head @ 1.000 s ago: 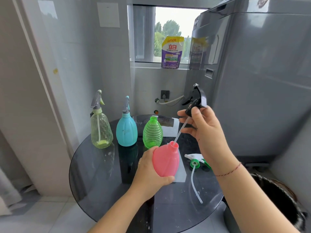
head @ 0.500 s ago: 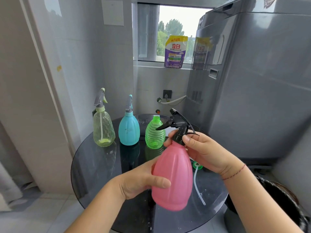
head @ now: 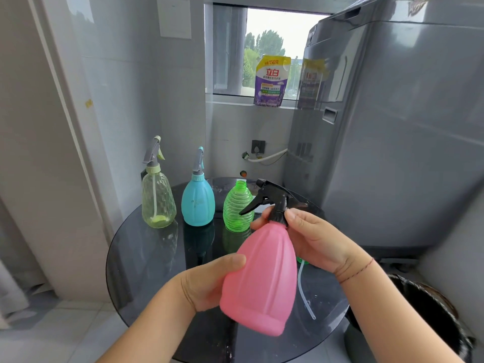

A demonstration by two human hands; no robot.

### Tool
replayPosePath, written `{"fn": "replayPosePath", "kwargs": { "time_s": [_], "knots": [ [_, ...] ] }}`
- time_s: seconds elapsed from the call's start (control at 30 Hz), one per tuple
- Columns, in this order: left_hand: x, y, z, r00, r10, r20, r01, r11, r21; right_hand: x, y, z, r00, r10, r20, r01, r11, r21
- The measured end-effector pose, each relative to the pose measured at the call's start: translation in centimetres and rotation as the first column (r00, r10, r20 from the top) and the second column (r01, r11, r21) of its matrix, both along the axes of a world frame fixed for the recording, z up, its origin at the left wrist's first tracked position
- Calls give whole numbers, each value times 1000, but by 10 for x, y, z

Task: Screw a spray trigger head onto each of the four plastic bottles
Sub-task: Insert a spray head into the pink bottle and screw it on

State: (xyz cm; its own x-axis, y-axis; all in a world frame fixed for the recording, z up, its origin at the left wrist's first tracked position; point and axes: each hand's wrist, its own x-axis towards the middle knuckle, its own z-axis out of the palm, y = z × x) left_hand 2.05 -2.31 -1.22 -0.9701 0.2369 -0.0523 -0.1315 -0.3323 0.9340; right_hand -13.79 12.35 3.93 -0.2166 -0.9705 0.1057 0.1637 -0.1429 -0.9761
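My left hand (head: 209, 281) grips the body of a pink bottle (head: 264, 279), held tilted above the round dark glass table (head: 146, 258). A black trigger head (head: 269, 200) sits on the bottle's neck, and my right hand (head: 314, 239) pinches its collar. At the back of the table stand a clear yellow-green bottle (head: 158, 200) and a blue bottle (head: 198, 203), each with a trigger head on. Beside them a green ribbed bottle (head: 237, 208) stands with an open neck. A loose trigger head's clear tube (head: 303, 289) lies on the table behind the pink bottle; its head is mostly hidden.
A grey washing machine (head: 392, 127) stands close on the right. A purple detergent pouch (head: 269, 82) rests on the window sill. A dark bin (head: 424, 315) sits on the floor at lower right. A white hose (head: 267, 157) runs along the back wall.
A second ago my right hand held the black trigger head high with its tube entering the pink bottle. The head has come down onto the neck, and the bottle has been lifted closer to me.
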Motion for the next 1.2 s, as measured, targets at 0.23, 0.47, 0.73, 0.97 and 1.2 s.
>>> {"fn": "replayPosePath", "kwargs": {
  "time_s": [0.23,0.47,0.73,0.97,1.2],
  "knots": [
    [-13,17,2,947,320,38,-307,931,-196,8,-18,-15,924,-382,-35,383,915,125],
    [-4,11,-3,993,109,-36,-102,984,148,11,-13,-3,968,-1,251,27,994,-103],
    [-6,16,6,988,129,-84,-127,992,27,10,-9,6,978,-101,185,122,987,-102],
    [-19,36,2,685,645,-338,-657,348,-669,13,-22,-11,869,-489,-70,491,871,8],
    [-24,30,-1,713,638,-292,-652,450,-610,6,-18,-7,909,-413,-50,414,910,14]
  ]
}}
